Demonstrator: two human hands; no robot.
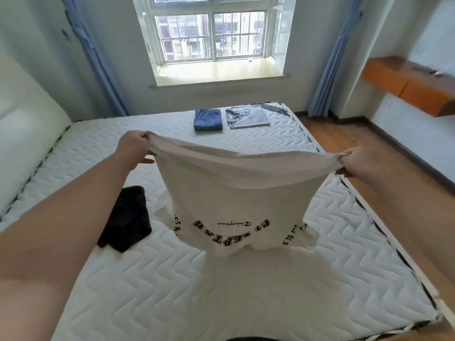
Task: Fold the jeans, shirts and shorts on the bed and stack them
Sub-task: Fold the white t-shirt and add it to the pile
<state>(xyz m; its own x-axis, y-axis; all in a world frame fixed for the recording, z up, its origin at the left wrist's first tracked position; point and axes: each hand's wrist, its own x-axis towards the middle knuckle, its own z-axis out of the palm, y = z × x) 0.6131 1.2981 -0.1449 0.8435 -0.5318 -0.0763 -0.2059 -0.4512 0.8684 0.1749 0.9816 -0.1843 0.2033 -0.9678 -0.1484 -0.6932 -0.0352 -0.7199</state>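
A white shirt (pixel 236 200) with black lettering hangs upside down above the mattress (pixel 172 291); its lower part touches the bed. My left hand (pixel 134 147) grips one corner of its hem and my right hand (pixel 362 162) grips the other, stretching the hem between them. A crumpled black garment (pixel 126 219) lies on the bed to the left. At the far end, folded blue jeans (pixel 207 119) sit next to a folded light grey shirt (pixel 247 117).
The white quilted mattress fills the view, with a padded headboard (pixel 27 134) on the left. A window (pixel 211 33) with blue curtains is ahead. Wooden floor (pixel 349 143) and an orange wall shelf (pixel 403 82) lie to the right.
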